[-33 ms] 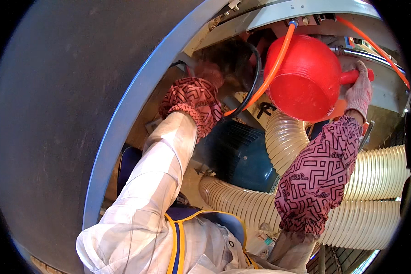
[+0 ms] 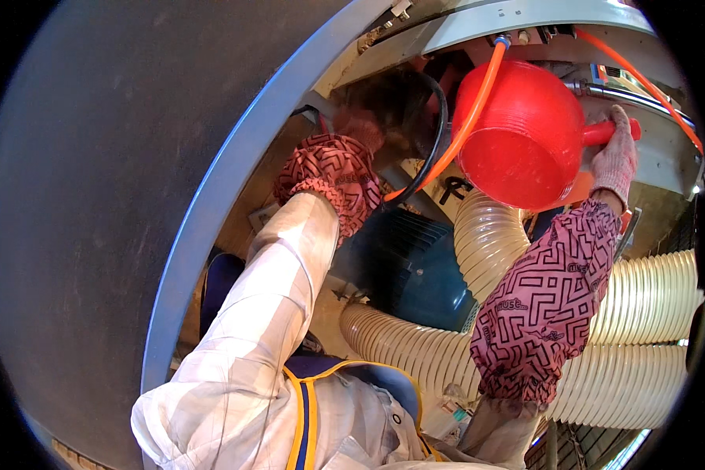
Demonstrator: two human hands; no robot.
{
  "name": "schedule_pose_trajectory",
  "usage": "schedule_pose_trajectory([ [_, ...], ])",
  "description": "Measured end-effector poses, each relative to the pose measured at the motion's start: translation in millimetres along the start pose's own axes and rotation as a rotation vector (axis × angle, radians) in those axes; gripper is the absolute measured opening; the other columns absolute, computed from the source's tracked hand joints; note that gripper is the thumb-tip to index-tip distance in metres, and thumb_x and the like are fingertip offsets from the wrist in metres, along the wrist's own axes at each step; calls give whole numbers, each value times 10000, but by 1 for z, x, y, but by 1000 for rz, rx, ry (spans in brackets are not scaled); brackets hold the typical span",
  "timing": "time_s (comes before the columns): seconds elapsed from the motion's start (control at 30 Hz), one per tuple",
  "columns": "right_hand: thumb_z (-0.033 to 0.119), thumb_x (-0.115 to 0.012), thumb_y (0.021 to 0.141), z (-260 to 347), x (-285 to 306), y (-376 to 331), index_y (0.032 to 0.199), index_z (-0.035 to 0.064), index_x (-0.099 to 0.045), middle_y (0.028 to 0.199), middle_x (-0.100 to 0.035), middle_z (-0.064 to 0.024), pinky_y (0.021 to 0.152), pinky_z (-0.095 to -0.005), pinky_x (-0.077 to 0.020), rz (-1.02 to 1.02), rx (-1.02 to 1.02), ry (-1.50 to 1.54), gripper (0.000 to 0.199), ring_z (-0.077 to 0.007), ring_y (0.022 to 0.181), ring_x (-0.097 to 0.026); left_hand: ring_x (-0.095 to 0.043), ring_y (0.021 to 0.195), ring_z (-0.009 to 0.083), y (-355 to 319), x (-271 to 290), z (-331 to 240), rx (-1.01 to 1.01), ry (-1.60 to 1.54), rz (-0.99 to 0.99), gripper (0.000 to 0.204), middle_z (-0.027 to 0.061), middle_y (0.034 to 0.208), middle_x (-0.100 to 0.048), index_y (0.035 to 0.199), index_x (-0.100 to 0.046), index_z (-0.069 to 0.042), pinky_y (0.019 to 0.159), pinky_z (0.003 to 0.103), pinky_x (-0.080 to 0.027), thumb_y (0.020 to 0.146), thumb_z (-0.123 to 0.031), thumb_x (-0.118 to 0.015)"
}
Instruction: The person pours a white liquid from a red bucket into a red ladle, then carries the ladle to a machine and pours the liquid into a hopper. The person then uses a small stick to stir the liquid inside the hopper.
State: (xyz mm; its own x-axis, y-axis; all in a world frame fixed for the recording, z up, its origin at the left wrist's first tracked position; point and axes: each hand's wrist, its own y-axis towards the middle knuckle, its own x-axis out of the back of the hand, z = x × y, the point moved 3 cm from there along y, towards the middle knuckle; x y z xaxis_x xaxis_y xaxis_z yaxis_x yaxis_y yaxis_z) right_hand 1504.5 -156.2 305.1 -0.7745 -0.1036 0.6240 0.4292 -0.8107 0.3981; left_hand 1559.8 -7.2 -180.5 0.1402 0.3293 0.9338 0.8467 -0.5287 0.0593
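Scoop [image 2: 517, 129], red, round-bellied and wide-mouthed, hangs tilted in the upper right of the head view, its opening turned down and toward the camera. Through the mouth only the red inner wall shows, lightly specked and scuffed. Of the two hands, the right hand [image 2: 616, 157], in a pale pink knit glove, has its fingers closed around the scoop's stubby handle [image 2: 601, 133], which juts out to the right. An orange hose [image 2: 478, 117] crosses in front of the scoop's left side; whether the two touch I cannot tell. The left hand [image 2: 358, 129] reaches into shadow at the upper middle, well apart from the scoop and near a looping black cable [image 2: 444, 117]. It is blurred and dark, so how far its fingers are open, and whether they hold anything, I cannot tell. Patterned sleeve covers [image 2: 544, 294] wrap both forearms. Below the scoop, a ribbed translucent hose [image 2: 489, 235] curves beside a teal finned housing [image 2: 431, 290], and wider ribbed ducts [image 2: 642, 298] run along the right. A dark panel [image 2: 110, 180] with a blue-grey rim [image 2: 211, 200] fills the left.
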Motion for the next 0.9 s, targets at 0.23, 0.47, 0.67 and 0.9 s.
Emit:
schedule_pose_trajectory([
  [0.23, 287, -739, 842, -10, -1, 1, 1115, 38, -640, 1074, -646, -90, 880, -313, -495, 97, 105, 49, 382, -200, 947, -620, -637, 644, 204, -12, 9, 5, -6, 10, -87, 225, 51, 707, -677, 733, -726, -147, 516, 371, -487, 876, -260, -593],
  [0.47, 258, -653, 902, -19, 2, 20, 1136, 63, -633, 1051, -655, -83, 847, -300, -494, 76, 824, -560, 305, -180, 940, -625, -653, 644, 199, -5, -9, 18, 34, -25, -199, 251, 53, 681, -685, 711, -735, -152, 520, 379, -493, 867, -284, -589],
  [0.67, 315, -647, 892, -25, 15, 24, 1091, 18, -628, 1003, -651, -86, 792, -299, -515, -1, 289, -255, 358, -182, 906, -632, -664, 861, 209, -16, 29, -4, -31, -55, 86, 212, 75, 941, -694, 912, -732, -165, 670, 412, -527, 843, -332, -621],
  [0.9, 298, -660, 879, -2, -3, -22, 960, 41, -619, 880, -646, -69, 709, -329, -538, -58, -143, 91, 272, -193, 819, -636, -642, 1010, 293, -49, 131, 92, 506, -577, 116, 339, 130, 1097, -671, 1101, -691, -167, 864, 433, -504, 813, -337, -636],
])
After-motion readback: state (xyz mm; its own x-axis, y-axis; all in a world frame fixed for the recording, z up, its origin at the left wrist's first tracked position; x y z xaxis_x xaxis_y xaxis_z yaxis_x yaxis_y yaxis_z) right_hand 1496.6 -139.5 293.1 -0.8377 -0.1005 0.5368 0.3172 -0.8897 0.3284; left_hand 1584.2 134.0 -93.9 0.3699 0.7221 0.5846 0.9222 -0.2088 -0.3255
